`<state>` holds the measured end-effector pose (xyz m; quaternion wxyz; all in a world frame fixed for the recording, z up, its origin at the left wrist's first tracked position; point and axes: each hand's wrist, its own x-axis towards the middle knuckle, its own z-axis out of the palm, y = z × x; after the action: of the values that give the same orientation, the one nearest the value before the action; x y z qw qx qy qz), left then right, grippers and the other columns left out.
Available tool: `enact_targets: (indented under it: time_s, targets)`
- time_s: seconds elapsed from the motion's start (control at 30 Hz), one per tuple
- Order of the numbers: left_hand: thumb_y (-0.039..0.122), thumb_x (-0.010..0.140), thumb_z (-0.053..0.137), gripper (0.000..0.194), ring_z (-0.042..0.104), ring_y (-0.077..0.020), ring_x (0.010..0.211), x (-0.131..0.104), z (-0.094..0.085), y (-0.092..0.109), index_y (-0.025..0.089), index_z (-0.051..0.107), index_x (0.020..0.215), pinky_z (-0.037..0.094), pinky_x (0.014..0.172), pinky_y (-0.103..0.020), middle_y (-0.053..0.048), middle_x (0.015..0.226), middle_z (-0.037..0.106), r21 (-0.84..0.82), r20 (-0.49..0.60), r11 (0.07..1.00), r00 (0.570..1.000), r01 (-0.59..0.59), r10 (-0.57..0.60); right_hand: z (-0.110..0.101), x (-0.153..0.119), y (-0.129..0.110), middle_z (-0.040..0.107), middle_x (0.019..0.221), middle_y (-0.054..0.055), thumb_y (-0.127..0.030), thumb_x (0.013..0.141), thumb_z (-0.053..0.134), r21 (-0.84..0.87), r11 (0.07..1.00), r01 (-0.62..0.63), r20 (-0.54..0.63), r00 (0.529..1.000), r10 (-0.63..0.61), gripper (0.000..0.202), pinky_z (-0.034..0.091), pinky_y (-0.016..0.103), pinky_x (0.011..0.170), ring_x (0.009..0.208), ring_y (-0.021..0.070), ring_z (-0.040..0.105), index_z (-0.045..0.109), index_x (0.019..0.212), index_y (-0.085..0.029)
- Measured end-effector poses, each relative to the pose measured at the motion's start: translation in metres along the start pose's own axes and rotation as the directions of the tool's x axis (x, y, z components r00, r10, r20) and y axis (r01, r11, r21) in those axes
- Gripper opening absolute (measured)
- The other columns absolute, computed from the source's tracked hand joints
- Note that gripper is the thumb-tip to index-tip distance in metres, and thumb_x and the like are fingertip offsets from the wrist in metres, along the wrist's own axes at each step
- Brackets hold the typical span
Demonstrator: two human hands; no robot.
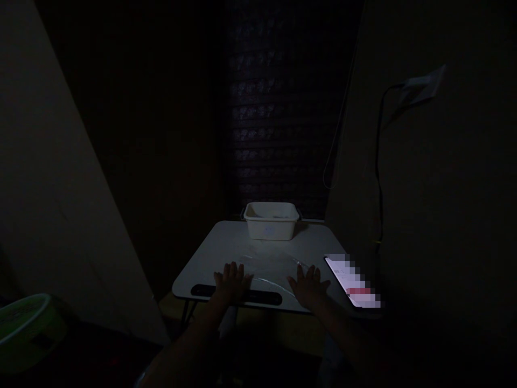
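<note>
Small table [202,258]: 1, pale top with rounded corners, dark legs; a long dark slot [264,296] runs along its near edge, left of centre.

Left hand [231,279]: 1, palm down, fingers spread over the near left part of the top, beside the slot. Grip released, nothing grasped.

Right hand [309,284]: 1, palm down, fingers spread over the near right part. Grip released, nothing grasped. Whether either palm presses down cannot be told in this dim light.

Clear film [277,284]: 1, apparently plastic, lying flat on the table between and just beyond the hands; bright streaks mark its edges, its full outline unclear.

White tub [270,228]: 1, upright at the far edge, near the middle, a handle fitting at each side; contents too dark to name.

Phone [349,280]: 1, screen lit and partly blurred out, at the near right corner, right of the right hand.

Surroundings: 1 slatted blind [258,129] at the far side, with a looped pull cord [334,161]; 1 black cable [378,161] hanging from a wall socket [422,89] at right; 1 green basin [30,331] low at near left.
</note>
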<state>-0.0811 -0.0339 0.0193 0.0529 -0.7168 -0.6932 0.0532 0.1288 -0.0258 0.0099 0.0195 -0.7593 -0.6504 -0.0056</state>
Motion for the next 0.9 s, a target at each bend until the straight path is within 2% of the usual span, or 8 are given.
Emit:
enact_targets:
  time_s: [0.2,0.33,0.43,0.57,0.7,0.8,0.9]
  targets:
    - [0.044,0.073,0.01,0.05,0.015,-0.0312,0.108,-0.005,-0.006,-0.006,0.02,0.023,0.115,0.016,0.074,-0.056,-0.013,0.121,0.022,0.024,-0.089,0.999,0.995,0.037,-0.034,0.002,0.0,0.001,0.018,0.119,0.02,-0.055,0.068,0.016,-0.012,1.0,0.005,-0.027,1.0,-0.005,0.06,0.011,0.056,0.07,0.106,0.0338,0.011,0.018,0.117,-0.019]
    - [0.042,0.074,0.008,0.052,0.015,-0.0308,0.108,-0.006,-0.011,-0.005,0.016,0.026,0.114,0.015,0.075,-0.055,-0.013,0.121,0.023,0.027,-0.057,0.998,0.997,0.061,-0.059,0.001,0.0,0.001,0.019,0.119,0.02,-0.055,0.068,0.016,-0.005,1.0,0.011,-0.006,1.0,-0.011,0.06,0.012,0.055,0.071,0.106,0.0337,0.012,0.019,0.117,-0.019]
    - [0.041,0.074,0.007,0.051,0.012,-0.0297,0.109,-0.004,-0.012,0.002,0.016,0.022,0.115,0.013,0.077,-0.055,-0.012,0.122,0.019,0.014,-0.072,0.999,0.996,0.05,-0.048,0.001,0.0,0.0,0.019,0.118,0.021,-0.055,0.068,0.017,-0.014,1.0,0.008,-0.018,1.0,-0.009,0.06,0.012,0.055,0.07,0.106,0.0337,0.011,0.019,0.116,-0.019]
    - [0.043,0.073,0.004,0.05,0.007,-0.0289,0.11,-0.003,-0.012,0.024,0.021,0.018,0.117,0.012,0.078,-0.055,-0.007,0.124,0.014,-0.02,-0.062,0.998,0.996,-0.06,0.059,0.002,0.0,-0.002,0.019,0.119,0.02,-0.055,0.068,0.017,-0.015,1.0,-0.004,-0.005,1.0,0.004,0.06,0.011,0.057,0.07,0.106,0.0339,0.011,0.019,0.116,-0.02]
    - [0.047,0.071,0.002,0.057,0.006,-0.028,0.11,-0.006,-0.009,0.044,0.017,0.016,0.117,0.012,0.079,-0.053,-0.009,0.124,0.014,-0.043,-0.079,0.99,0.988,-0.133,0.129,0.0,-0.002,-0.002,0.018,0.119,0.02,-0.055,0.068,0.017,-0.024,1.0,-0.006,0.003,1.0,0.006,0.061,0.01,0.057,0.07,0.106,0.0338,0.011,0.017,0.117,-0.019]
    - [0.047,0.071,0.001,0.058,0.005,-0.0276,0.11,-0.008,-0.009,0.048,0.016,0.018,0.117,0.012,0.08,-0.053,-0.009,0.124,0.015,-0.037,-0.083,0.989,0.987,-0.143,0.139,-0.003,-0.003,-0.002,0.016,0.12,0.02,-0.055,0.068,0.016,-0.017,1.0,0.007,0.026,1.0,-0.006,0.061,0.01,0.057,0.07,0.107,0.0336,0.01,0.016,0.117,-0.019]
    - [0.046,0.072,0.002,0.056,0.006,-0.0278,0.11,-0.008,-0.009,0.042,0.017,0.018,0.117,0.012,0.08,-0.053,-0.009,0.124,0.015,-0.031,-0.078,0.993,0.991,-0.112,0.109,-0.005,-0.003,-0.001,0.015,0.12,0.019,-0.055,0.068,0.016,-0.007,1.0,-0.001,0.048,0.999,0.001,0.06,0.011,0.057,0.071,0.107,0.0331,0.01,0.016,0.117,-0.02]
